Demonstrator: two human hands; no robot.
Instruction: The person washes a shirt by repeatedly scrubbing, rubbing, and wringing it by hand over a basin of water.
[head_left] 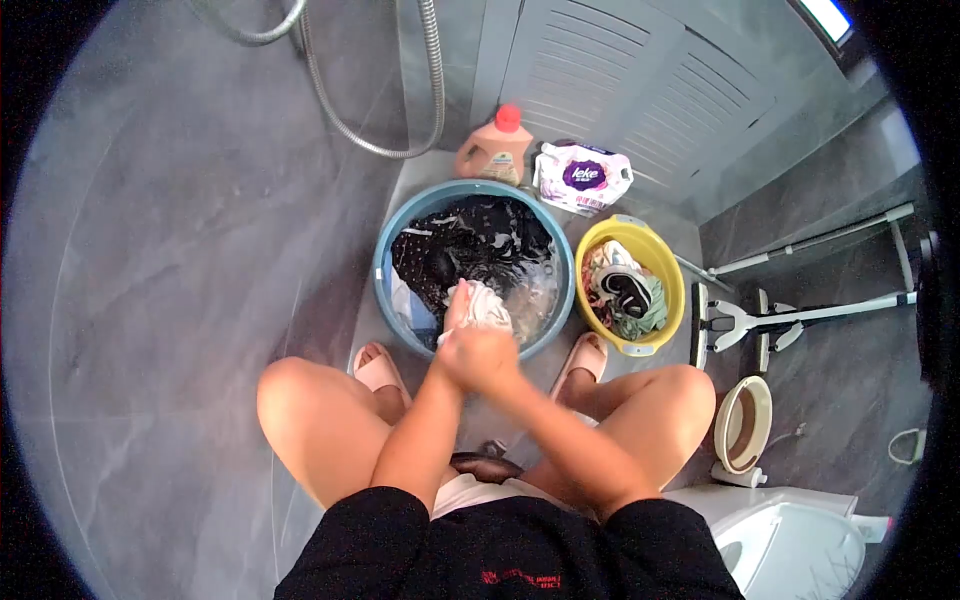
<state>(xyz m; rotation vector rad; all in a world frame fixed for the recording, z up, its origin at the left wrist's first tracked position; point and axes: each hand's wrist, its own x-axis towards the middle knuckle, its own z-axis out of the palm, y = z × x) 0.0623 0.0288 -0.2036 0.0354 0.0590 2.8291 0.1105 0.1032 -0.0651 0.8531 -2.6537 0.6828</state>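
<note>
A bunched white cloth (487, 303) is squeezed between my two hands above the near rim of a blue basin (384, 290). My left hand (456, 318) is closed on the cloth, its fingers partly covered by the other hand. Blurred a little by motion, my right hand (483, 354) wraps round the cloth's near end. Dark wet clothes (480, 235) lie in water inside the basin, with a pale light-blue piece (412, 306) at its left side. The exact kind of the white piece cannot be made out.
Right of the basin, a yellow tub (673, 290) holds crumpled clothes (628, 290). Behind stand a pink detergent bottle (495, 150) with a red cap and a white-and-purple pack (583, 177). A mop (790, 317) lies at right, near a small round bin (743, 425). A shower hose (436, 80) hangs above.
</note>
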